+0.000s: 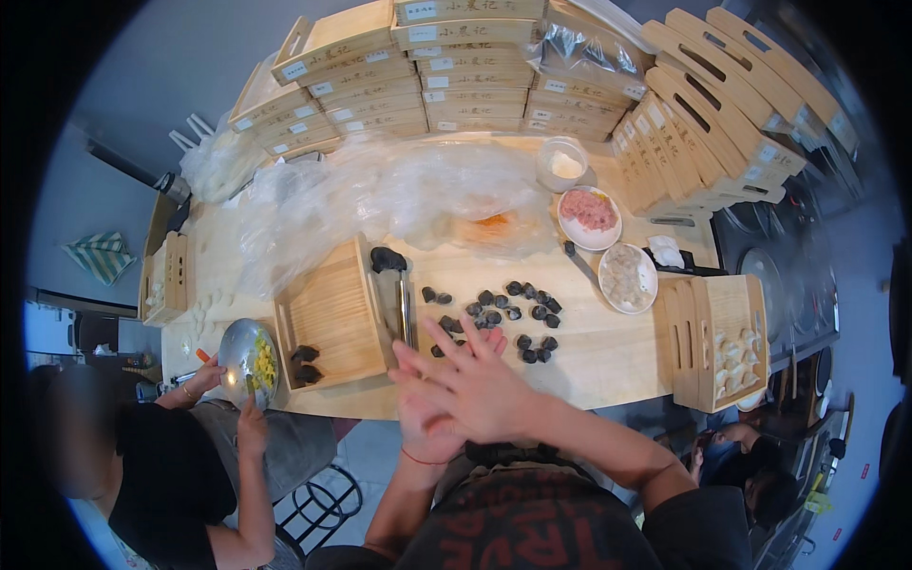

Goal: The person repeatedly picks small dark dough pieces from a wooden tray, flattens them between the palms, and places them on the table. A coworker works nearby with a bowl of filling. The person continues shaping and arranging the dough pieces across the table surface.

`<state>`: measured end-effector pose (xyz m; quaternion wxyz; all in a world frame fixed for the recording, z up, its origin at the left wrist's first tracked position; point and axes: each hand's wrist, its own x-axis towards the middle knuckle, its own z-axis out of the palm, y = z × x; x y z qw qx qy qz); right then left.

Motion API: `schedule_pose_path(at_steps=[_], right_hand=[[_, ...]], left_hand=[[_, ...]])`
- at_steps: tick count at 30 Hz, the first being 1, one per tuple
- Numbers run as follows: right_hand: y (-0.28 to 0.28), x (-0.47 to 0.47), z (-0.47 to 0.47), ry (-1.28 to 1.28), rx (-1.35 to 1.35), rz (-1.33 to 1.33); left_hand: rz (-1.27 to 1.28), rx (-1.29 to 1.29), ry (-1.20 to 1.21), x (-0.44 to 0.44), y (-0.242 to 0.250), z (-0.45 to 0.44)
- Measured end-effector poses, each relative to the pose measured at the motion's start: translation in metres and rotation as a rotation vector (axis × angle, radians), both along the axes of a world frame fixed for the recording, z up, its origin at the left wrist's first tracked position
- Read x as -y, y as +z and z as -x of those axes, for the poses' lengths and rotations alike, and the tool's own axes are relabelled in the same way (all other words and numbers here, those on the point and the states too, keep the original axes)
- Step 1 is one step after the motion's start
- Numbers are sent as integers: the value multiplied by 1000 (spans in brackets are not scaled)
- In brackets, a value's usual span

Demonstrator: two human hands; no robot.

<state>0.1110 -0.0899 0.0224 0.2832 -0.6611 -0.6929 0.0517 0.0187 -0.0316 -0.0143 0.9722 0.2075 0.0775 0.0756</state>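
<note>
My right hand [484,388] lies across the palm of my left hand [427,420], its fingers spread. Whether anything is between the palms is hidden. Both hands are above the table's front edge, just in front of several small black dough pieces [493,317]. To the left, a shallow wooden tray [331,306] holds two black dumplings [306,372] in its near left corner. Between tray and dough pieces is a metal rolling pin [405,306], with a larger black dough lump [388,260] at its far end.
A co-worker's hands [251,427] hold a metal bowl [242,363] of yellow-green filling at left. Plates of pink minced meat [590,214] and pale filling [627,278] stand at right. Plastic sheeting [399,185] and stacked wooden trays [474,92] line the back; dumplings [737,363] fill a right-hand tray.
</note>
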Motion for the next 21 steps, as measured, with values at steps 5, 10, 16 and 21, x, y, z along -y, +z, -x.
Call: schedule_pose_path(at_steps=[5, 10, 16, 21], right_hand=[[-9, -4, 16, 169, -196, -31], [-8, -5, 9, 34, -125, 13], [2, -12, 12, 56, -161, 1], [-5, -2, 5, -3, -47, 162]], left_hand=[[39, -51, -132, 6, -10, 4], [99, 5, 21, -1, -7, 2], [-20, -85, -156, 4, 6, -7], [26, -118, -92, 3, 1, -10]])
